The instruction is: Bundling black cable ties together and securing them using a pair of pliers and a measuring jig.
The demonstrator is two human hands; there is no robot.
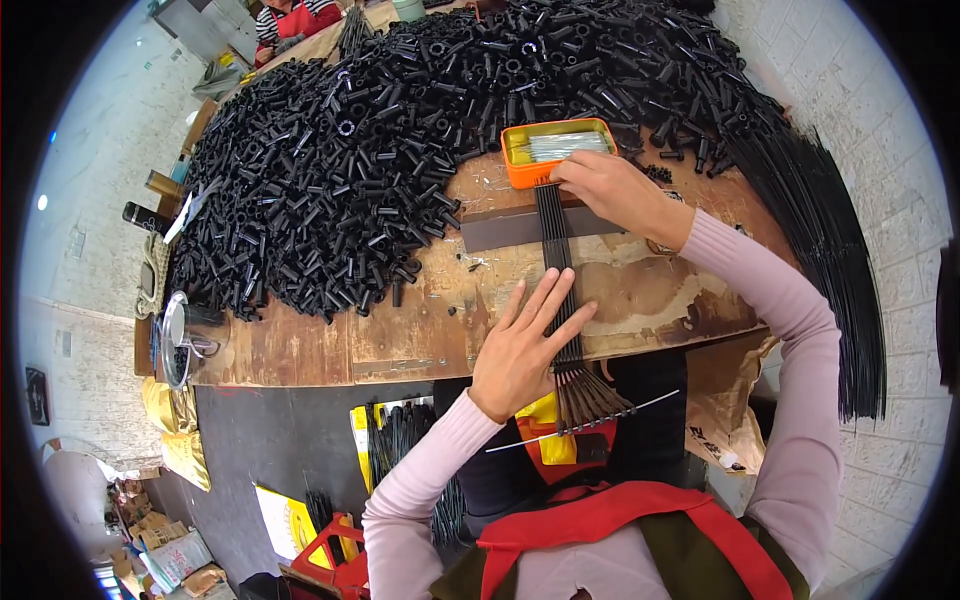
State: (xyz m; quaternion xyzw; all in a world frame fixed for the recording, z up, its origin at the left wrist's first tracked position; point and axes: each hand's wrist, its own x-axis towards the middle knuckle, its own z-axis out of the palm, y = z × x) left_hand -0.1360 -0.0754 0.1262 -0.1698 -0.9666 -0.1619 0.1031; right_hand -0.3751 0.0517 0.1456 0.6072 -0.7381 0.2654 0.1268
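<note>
My left hand lies with fingers spread across a row of thin black rods and holds them against the wooden table. The rods run side by side away from me. Their near ends fan out past the table edge, where a thin pale rod passes across them. At the far ends, my right hand has its fingers pinched together beside an orange box; what they hold is too small to make out. Thin silvery pins or wires lie in the box.
A large heap of black tubular parts covers the far and left table. Long black rods hang over the right edge. A dark flat strip lies beneath the row. A person sits at the far left.
</note>
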